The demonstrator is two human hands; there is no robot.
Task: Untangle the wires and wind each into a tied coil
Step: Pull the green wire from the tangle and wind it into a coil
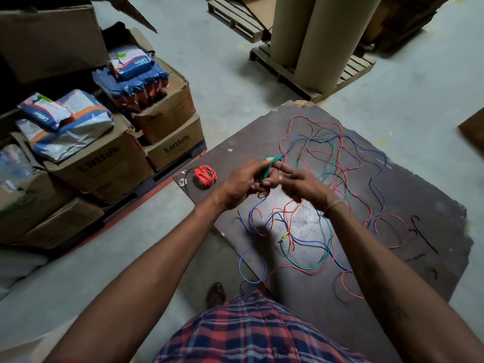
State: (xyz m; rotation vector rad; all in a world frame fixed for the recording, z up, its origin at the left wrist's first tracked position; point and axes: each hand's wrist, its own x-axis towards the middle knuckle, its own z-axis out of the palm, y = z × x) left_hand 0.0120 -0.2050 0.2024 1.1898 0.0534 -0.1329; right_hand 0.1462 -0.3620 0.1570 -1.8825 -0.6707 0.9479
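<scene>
Head view: left hand [242, 183] grips a green coil [268, 167] above the counter [419, 205]; right hand [298, 183] pinches its wire. Tangled wires [327, 179] lie beneath, red coil [205, 175] at left.

The wires [324, 179] look plastic-coated, smooth with a slight sheen; the red coil [205, 175] looks the same. The tabletop [392, 205] is dark, matt board, scuffed, with a chipped edge. The boxes [167, 119] are dull brown cardboard, the packets [131, 74] on them glossy plastic. The floor [222, 74] is matt grey concrete.
</scene>
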